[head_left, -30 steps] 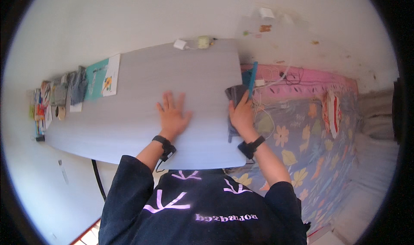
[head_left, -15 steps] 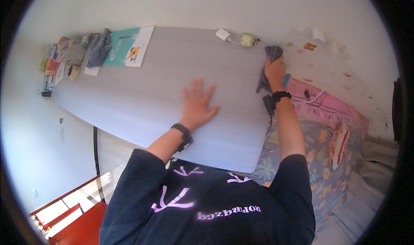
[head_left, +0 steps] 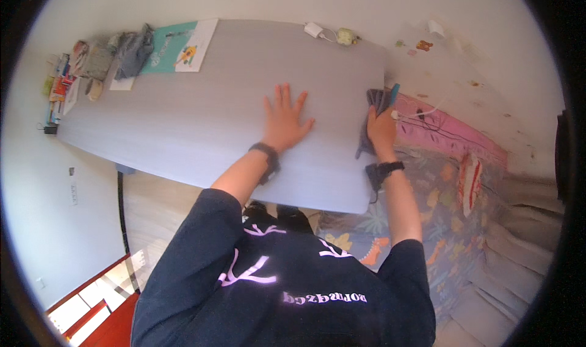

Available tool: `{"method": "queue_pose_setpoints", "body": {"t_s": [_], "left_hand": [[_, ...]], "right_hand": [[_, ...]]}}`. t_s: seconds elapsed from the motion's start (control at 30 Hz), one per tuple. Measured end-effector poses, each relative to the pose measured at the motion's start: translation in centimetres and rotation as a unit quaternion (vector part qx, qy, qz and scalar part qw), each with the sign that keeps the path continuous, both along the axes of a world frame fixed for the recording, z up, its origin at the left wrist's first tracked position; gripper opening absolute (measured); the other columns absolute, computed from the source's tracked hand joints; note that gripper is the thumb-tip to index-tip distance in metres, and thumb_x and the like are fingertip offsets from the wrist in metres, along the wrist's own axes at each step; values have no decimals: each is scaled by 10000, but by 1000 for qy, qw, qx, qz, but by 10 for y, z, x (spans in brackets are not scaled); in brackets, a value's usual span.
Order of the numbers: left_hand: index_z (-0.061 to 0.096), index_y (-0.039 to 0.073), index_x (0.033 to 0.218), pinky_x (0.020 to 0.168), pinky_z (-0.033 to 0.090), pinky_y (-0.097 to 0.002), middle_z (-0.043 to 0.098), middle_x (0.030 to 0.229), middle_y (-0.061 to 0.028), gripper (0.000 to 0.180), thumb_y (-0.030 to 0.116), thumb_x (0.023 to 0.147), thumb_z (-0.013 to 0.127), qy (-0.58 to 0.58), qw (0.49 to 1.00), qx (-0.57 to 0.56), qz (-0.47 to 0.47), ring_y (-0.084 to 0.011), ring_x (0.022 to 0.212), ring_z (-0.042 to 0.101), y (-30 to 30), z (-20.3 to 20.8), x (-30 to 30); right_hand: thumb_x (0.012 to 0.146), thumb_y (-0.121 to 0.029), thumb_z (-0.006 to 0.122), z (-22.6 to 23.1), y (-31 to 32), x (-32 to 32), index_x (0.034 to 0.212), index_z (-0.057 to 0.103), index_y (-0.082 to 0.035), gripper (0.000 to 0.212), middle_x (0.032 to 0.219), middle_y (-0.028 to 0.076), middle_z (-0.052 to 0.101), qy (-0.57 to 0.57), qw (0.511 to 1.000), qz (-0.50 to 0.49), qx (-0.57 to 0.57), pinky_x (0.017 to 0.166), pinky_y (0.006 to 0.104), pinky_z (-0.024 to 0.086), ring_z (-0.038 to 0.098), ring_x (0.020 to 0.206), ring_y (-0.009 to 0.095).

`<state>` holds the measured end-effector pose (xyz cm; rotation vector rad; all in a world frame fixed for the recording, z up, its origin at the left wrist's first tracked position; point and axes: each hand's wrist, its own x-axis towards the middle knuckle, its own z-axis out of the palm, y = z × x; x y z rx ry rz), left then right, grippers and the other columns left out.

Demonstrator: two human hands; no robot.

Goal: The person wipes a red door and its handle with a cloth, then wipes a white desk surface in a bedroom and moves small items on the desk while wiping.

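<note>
A: A pale wall (head_left: 268,2) stands behind a long grey table (head_left: 207,112), doesn't it?
B: Yes, and to the right of the table is a bed (head_left: 415,215) with a flower-patterned cover, with a pink panel (head_left: 479,140) along its far side.
A: Where's the dark grey cloth (head_left: 377,99)?
B: At the table's right edge, bunched up, with part of it trailing toward the near side.
A: Who has it?
B: The right hand (head_left: 382,130); its fingers are closed around the cloth. A slim blue thing (head_left: 395,91) shows just beyond that hand.
A: And the left hand (head_left: 285,122)?
B: Palm down over the bare tabletop, to the left of the cloth and well apart from it. Its fingers are spread and it grips nothing. I can't tell how hard it presses.
A: Anything else on the table?
B: At the far edge, a white adapter (head_left: 314,30) sits near a small yellow-green object (head_left: 346,36). Farther left there's a teal-and-white booklet (head_left: 171,47), then a rumpled grey-blue cloth (head_left: 135,52) beside it, and a cluster of books (head_left: 61,87) at the left end.
A: What's that on the bed?
B: A red-and-white packet (head_left: 470,185), toward the right.
</note>
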<state>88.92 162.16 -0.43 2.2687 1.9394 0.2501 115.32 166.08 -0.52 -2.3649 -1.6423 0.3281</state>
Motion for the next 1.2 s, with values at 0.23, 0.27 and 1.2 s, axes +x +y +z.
{"method": "queue_pose_setpoints", "body": {"t_s": [0.23, 0.27, 1.2], "left_hand": [[338, 169, 1471, 1088, 72, -657, 163, 1541, -252, 715, 540, 875, 473, -58, 997, 41, -7, -408, 1439, 105, -2, -9, -1], [348, 168, 1466, 1099, 67, -643, 169, 1540, -250, 711, 540, 873, 474, -66, 997, 30, -14, -404, 1440, 109, -2, -7, -2], [350, 164, 1460, 1150, 147, -512, 233, 1548, -139, 722, 528, 865, 538, -12, 939, 76, 335, -290, 1442, 175, -153, -16, -452]], "right_hand": [[894, -379, 556, -13, -149, 8, 1329, 379, 92, 665, 1209, 342, 533, -6, 1000, -1, 15, 947, 487, 415, 529, 1122, 460], [907, -399, 532, -15, -167, 7, 1273, 424, 103, 631, 1170, 343, 554, -29, 999, -6, 43, 945, 491, 411, 533, 1108, 468], [874, -367, 554, -12, -209, -200, 1486, 247, -70, 746, 1490, 306, 234, -143, 976, 164, 30, 1076, 585, 200, 234, 1383, 436]]}}
